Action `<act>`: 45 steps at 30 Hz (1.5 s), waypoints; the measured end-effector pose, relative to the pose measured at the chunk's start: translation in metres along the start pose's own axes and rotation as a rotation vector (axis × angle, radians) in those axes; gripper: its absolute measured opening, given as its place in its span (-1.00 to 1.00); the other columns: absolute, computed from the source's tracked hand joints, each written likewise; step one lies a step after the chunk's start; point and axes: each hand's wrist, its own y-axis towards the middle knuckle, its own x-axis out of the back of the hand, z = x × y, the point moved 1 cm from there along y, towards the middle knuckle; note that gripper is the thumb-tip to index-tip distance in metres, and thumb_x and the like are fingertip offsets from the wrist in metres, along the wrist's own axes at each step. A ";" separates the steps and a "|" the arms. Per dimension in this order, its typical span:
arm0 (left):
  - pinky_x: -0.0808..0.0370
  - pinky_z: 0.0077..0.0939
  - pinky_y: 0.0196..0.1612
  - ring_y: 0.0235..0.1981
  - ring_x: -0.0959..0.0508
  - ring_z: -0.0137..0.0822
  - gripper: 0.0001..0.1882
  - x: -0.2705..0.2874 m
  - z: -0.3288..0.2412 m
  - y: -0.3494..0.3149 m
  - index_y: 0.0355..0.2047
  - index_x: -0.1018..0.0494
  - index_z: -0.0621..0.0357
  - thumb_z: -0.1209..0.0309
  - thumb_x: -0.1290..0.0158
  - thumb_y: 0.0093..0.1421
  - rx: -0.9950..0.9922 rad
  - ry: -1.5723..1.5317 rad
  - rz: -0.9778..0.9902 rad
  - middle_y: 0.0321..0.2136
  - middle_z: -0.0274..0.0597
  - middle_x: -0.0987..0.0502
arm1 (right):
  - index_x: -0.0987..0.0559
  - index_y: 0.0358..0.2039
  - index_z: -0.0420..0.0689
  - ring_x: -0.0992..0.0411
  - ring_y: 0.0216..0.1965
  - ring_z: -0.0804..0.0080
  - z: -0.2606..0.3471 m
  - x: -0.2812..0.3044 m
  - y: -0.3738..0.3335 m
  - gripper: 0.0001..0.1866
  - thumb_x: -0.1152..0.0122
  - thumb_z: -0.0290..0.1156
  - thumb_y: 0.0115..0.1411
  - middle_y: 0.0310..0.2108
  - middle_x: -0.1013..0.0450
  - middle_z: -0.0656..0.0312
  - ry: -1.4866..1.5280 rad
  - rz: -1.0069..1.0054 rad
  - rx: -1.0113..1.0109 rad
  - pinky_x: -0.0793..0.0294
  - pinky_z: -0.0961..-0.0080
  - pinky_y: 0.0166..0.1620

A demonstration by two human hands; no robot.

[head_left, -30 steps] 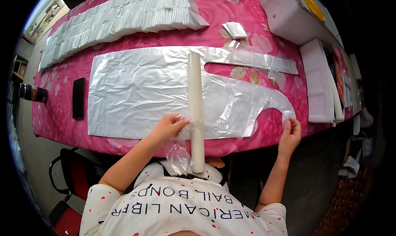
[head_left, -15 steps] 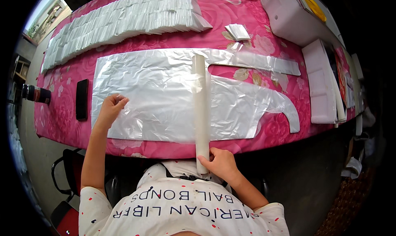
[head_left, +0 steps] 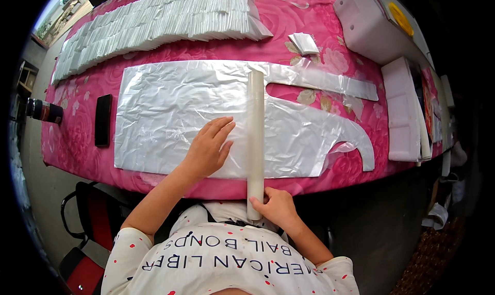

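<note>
A thin, shiny white plastic sheet [head_left: 170,109] lies flat on the table, its right end cut into long straps around an opening. Across it, pointing away from me, rests a pale cylindrical tube [head_left: 255,125]. My right hand [head_left: 277,206] is closed around the tube's near end, which juts past the table edge over my lap. My left hand [head_left: 209,145] hovers over or touches the sheet, just left of the tube. Its fingers are stretched out with nothing in them; whether the palm presses on the sheet I cannot tell.
Rows of folded white packets [head_left: 160,24] cover the far left. A small packet stack [head_left: 304,43] sits beyond the straps. White foam boxes [head_left: 402,109] stand at the right. A black phone [head_left: 103,120] and a dark jar [head_left: 44,111] are on the left of the pink tablecloth [head_left: 77,156].
My left hand has moved right from the sheet's left part to beside the tube, and its fingers have opened out from a pinch. My right hand still grips the tube's near end.
</note>
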 end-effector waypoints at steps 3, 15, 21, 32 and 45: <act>-0.08 -0.22 0.22 0.20 -0.13 -0.02 -0.47 -0.044 -0.003 0.003 0.10 -0.15 0.39 0.50 0.08 0.09 0.036 0.023 0.065 0.15 0.07 -0.16 | -0.52 -0.55 -0.24 -0.46 -0.54 0.14 0.000 0.001 -0.003 -0.51 -0.19 0.03 -0.07 -0.63 -0.45 0.05 -0.025 0.017 -0.030 -0.43 0.34 -0.42; 0.07 -0.22 0.27 0.26 -0.03 -0.05 -0.43 -0.062 0.003 -0.001 0.15 -0.08 0.42 0.38 0.23 0.15 0.043 0.253 0.162 0.21 0.10 -0.06 | -0.54 -0.24 -0.26 -0.48 -0.52 0.35 0.036 0.048 0.068 -0.54 -0.07 -0.05 0.16 -0.55 -0.50 0.09 0.096 -0.148 0.223 -0.42 0.50 -0.39; 0.07 -0.19 0.27 0.25 -0.03 0.00 -0.46 -0.063 0.004 0.000 0.10 -0.15 0.46 0.38 0.25 0.14 0.046 0.235 0.171 0.16 0.20 -0.12 | -0.44 -0.12 -0.23 -0.38 -0.40 0.63 0.055 0.053 0.175 -0.65 0.00 -0.22 0.24 -0.40 -0.45 0.33 0.965 -0.080 0.245 -0.39 0.61 -0.32; 0.05 -0.24 0.27 0.25 -0.06 -0.04 -0.45 -0.061 0.001 0.000 0.13 -0.11 0.45 0.40 0.25 0.15 0.061 0.272 0.180 0.19 0.12 -0.10 | -0.44 -0.15 -0.07 -0.42 -0.17 0.48 0.027 0.109 0.266 -0.81 -0.02 -0.46 0.20 -0.19 -0.45 0.29 1.851 -0.270 0.409 -0.41 0.46 -0.09; 0.05 -0.26 0.27 0.25 -0.06 -0.07 -0.44 -0.062 0.000 -0.001 0.14 -0.11 0.43 0.40 0.23 0.14 0.050 0.276 0.151 0.19 0.09 -0.10 | -0.34 -0.10 -0.22 -0.32 0.02 0.10 -0.124 0.347 0.212 -0.55 0.49 -0.18 0.34 0.02 -0.34 0.10 1.856 -0.838 0.466 -0.40 0.09 -0.04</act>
